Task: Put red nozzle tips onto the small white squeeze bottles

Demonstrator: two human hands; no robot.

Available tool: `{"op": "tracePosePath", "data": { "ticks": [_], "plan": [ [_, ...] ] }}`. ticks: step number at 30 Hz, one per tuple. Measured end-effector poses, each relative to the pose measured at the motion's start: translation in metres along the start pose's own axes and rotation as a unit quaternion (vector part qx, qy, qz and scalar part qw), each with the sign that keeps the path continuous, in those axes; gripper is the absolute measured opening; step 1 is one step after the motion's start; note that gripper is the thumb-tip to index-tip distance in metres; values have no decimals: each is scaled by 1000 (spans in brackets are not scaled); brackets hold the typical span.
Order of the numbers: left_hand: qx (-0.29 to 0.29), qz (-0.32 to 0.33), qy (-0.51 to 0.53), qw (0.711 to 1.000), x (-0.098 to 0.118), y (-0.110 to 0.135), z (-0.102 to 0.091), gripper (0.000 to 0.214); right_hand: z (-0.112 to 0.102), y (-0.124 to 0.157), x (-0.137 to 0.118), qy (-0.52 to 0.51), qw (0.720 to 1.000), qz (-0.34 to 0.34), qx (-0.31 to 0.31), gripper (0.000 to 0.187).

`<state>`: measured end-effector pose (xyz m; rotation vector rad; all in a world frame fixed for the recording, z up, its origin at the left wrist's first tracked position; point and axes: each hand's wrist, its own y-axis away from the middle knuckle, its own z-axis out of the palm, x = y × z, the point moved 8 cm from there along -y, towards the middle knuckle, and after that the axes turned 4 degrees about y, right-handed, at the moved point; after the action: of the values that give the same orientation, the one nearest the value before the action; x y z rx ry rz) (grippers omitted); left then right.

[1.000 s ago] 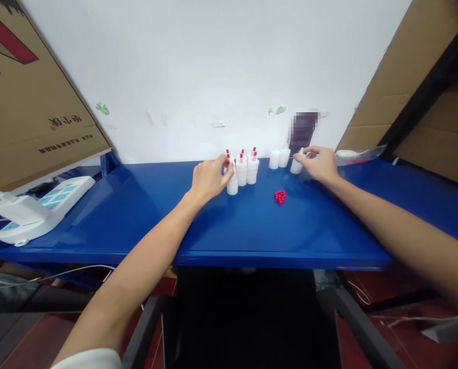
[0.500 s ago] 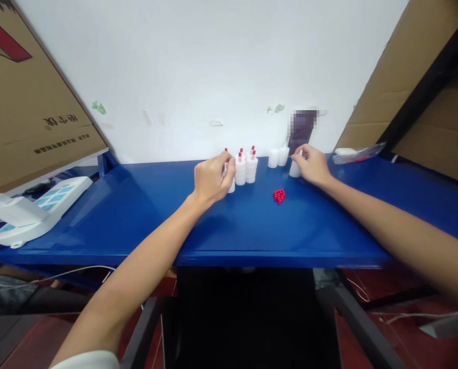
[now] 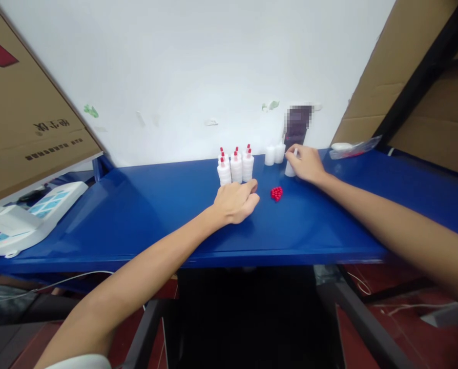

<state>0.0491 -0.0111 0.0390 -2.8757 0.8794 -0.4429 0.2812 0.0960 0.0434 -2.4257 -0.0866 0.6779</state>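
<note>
Several white squeeze bottles [image 3: 236, 169] with red-tipped nozzles stand upright in a tight group on the blue table. My left hand [image 3: 236, 201] is in front of them, its thumb and index finger slightly apart and pointing right, with nothing visible in them. Just beyond those fingertips lies a small pile of red caps [image 3: 276, 193]. My right hand [image 3: 306, 163] grips the upper part of another white squeeze bottle [image 3: 290, 169], whose pale nozzle shows between the fingers without a red tip. Beside it, two more white bottles [image 3: 269, 156] stand near the wall.
A dark phone-like object [image 3: 296, 125], partly pixelated, leans against the wall. At the right back lies a clear plastic bag [image 3: 355, 147]. A white power strip [image 3: 40, 218] with a plugged-in adapter rests at left. Cardboard [image 3: 29, 102] flanks the table.
My left hand has left the capped bottles and moved right and nearer, toward the red pile. My right hand stays at its bottle. The view has shifted slightly.
</note>
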Motion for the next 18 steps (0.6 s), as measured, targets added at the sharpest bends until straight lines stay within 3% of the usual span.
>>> {"op": "tracePosePath", "data": {
  "ticks": [5,11,15,18],
  "plan": [
    [29,41,30,998,1,-2,-3,26,6,-2,4,-15,1000,-1,-25,25],
    [70,199,87,974,16,-2,-6,26,9,-1,-5,-46,997,-34,-57,26],
    [54,205,92,973,21,-4,2,37,11,3,-16,-73,992,-60,-86,28],
    [19,190,128,973,24,-3,7,25,12,4,-20,-80,989,-68,-102,31]
  ]
}}
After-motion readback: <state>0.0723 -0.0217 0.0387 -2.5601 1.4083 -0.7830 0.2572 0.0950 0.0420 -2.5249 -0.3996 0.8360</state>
